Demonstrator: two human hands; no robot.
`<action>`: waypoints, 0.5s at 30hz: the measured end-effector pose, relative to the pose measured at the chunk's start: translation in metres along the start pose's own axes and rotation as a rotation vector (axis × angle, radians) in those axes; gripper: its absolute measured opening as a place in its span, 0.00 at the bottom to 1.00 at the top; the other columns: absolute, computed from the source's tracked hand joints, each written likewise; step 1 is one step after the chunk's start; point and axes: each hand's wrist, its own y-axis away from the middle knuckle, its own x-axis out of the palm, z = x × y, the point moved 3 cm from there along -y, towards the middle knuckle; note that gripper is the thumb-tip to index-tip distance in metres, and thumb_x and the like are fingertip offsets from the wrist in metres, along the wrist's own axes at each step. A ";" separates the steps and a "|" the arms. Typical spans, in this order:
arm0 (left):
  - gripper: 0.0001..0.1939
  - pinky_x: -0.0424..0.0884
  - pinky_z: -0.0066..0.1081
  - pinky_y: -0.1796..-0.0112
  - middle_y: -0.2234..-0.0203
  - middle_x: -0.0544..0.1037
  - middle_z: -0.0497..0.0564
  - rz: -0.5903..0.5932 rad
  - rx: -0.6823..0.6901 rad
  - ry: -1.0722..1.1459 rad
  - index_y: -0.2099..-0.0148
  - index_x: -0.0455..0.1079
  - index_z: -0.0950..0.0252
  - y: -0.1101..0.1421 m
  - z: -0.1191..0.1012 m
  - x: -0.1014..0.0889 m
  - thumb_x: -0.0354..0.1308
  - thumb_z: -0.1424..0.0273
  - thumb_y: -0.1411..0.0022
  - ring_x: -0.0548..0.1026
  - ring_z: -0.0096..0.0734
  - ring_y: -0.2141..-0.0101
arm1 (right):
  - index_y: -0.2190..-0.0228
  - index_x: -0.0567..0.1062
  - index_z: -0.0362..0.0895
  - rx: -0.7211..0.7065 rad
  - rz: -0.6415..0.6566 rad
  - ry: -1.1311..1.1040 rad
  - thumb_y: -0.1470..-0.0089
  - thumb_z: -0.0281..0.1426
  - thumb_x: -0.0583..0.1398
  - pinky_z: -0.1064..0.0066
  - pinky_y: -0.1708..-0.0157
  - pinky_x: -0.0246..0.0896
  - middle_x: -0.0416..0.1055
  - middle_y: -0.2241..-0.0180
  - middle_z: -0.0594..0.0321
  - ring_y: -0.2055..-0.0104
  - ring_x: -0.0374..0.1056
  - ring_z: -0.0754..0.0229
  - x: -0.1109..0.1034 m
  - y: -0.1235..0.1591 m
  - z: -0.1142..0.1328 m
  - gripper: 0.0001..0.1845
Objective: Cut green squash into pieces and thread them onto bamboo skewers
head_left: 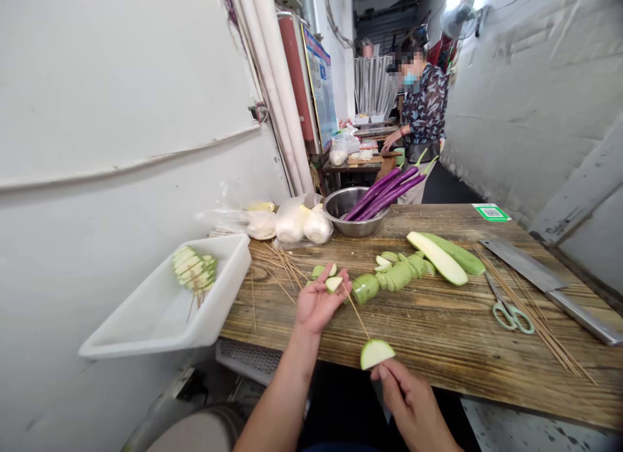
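Observation:
My left hand (318,304) is turned palm up at the table's front edge, its fingers curled about a small pale-green zucchini slice (333,284). Low and to the right, my right hand (409,400) pinches the lower end of a thin wooden skewer (357,312). On that skewer is a half-moon zucchini slice (377,354), just above my right fingertips. The skewer's upper end points up beside my left fingers. Behind my left hand a row of cut zucchini slices (396,276) lies on the wooden table (438,335), with two long halved zucchini pieces (440,258) beyond it.
At left stands a white bin (160,332) with skewered slices (195,268). Loose skewers (280,260) lie near bagged white vegetables (296,225). A steel bowl (357,227) holds purple eggplants (389,192). Scissors (509,312) and a cleaver (523,263) lie right. A co-worker (423,108) stands behind.

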 end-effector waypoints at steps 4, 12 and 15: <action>0.29 0.68 0.43 0.53 0.48 0.66 0.64 0.032 0.074 -0.055 0.40 0.55 0.62 0.005 -0.005 0.008 0.45 0.82 0.44 0.66 0.44 0.48 | 0.71 0.69 0.43 0.019 0.003 -0.043 0.39 0.38 0.46 0.77 0.84 0.44 0.65 0.77 0.64 0.81 0.56 0.67 0.000 0.000 0.001 0.18; 0.39 0.66 0.44 0.52 0.48 0.66 0.65 0.076 0.066 -0.103 0.39 0.53 0.64 0.012 -0.008 0.008 0.45 0.85 0.55 0.66 0.45 0.48 | 0.70 0.69 0.42 0.010 0.025 -0.054 0.39 0.38 0.46 0.77 0.85 0.43 0.63 0.77 0.65 0.82 0.52 0.69 0.002 0.001 0.001 0.18; 0.38 0.66 0.42 0.51 0.48 0.66 0.64 0.054 0.066 -0.130 0.37 0.49 0.62 0.013 -0.006 0.007 0.44 0.87 0.51 0.66 0.42 0.48 | 0.71 0.69 0.42 -0.014 0.022 -0.032 0.39 0.38 0.45 0.77 0.85 0.44 0.60 0.80 0.67 0.83 0.51 0.68 0.001 -0.001 0.002 0.19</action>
